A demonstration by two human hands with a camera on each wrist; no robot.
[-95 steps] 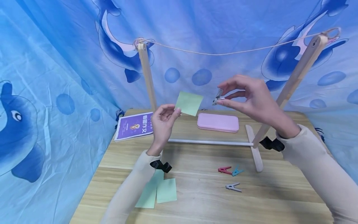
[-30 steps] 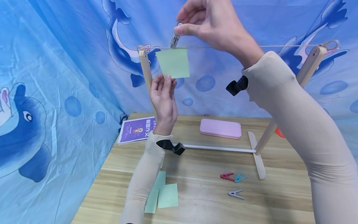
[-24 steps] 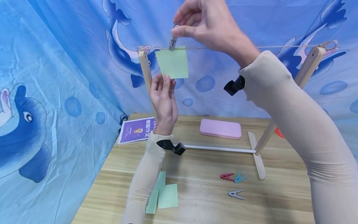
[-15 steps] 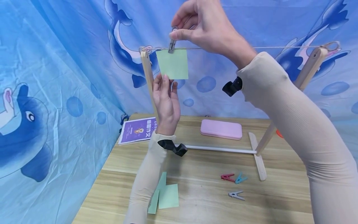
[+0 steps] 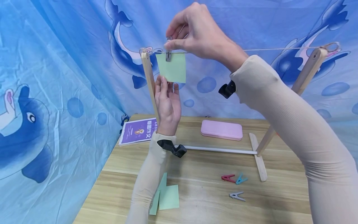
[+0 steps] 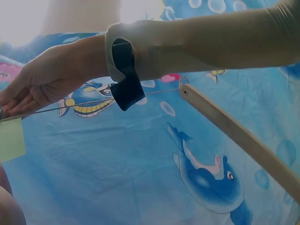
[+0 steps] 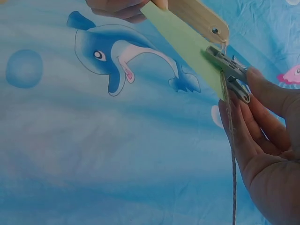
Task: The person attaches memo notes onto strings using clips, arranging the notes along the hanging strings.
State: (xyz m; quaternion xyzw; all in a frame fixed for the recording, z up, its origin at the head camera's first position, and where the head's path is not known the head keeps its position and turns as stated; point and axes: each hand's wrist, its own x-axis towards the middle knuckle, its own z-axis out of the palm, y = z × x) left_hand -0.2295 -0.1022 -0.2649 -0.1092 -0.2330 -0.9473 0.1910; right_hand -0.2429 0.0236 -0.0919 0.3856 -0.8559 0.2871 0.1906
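Head view bright — wrist views dimmer

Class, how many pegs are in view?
4: one peg in the right hand; red peg, blue peg and grey peg on the table. Sleeves may hide more.

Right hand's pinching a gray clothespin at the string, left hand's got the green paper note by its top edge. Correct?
Not the top edge: the left hand holds the green paper note near its lower edge, as the head view shows. The right hand does pinch the gray clothespin at the string.
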